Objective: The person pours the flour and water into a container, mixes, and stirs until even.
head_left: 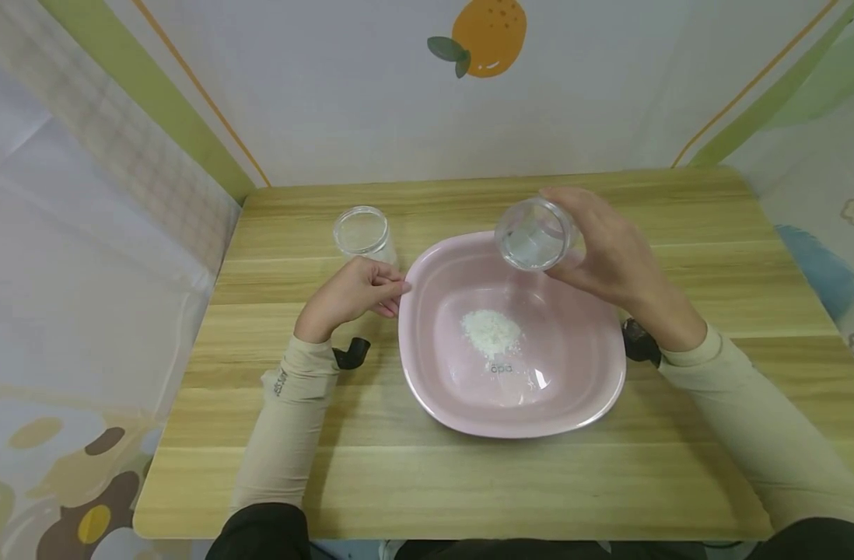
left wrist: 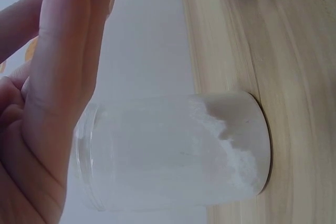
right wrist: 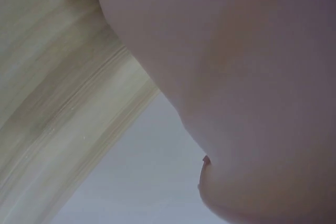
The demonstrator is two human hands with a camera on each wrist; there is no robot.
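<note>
Right hand (head_left: 609, 249): fingers wrapped round a clear glass jar (head_left: 533, 233), held tipped on its side above the upper right rim of the pink basin (head_left: 427, 373), mouth toward the camera; it looks emptied, apparently so its contents fall inside.

Pink basin: centre of frame on the wooden counter (head_left: 469, 482); small heap of white powder (head_left: 492, 333) on its floor.

Left hand (head_left: 350, 294): loosely curled, holding nothing, fingertips touching the basin's left rim, seemingly steadying it.

Second jar (head_left: 361, 232): upright, upper left of the basin, just beyond the left hand; the left wrist view shows white powder inside. Nothing lies between jar and basin.

Backdrop: wall with orange fruit print (head_left: 488, 35).
</note>
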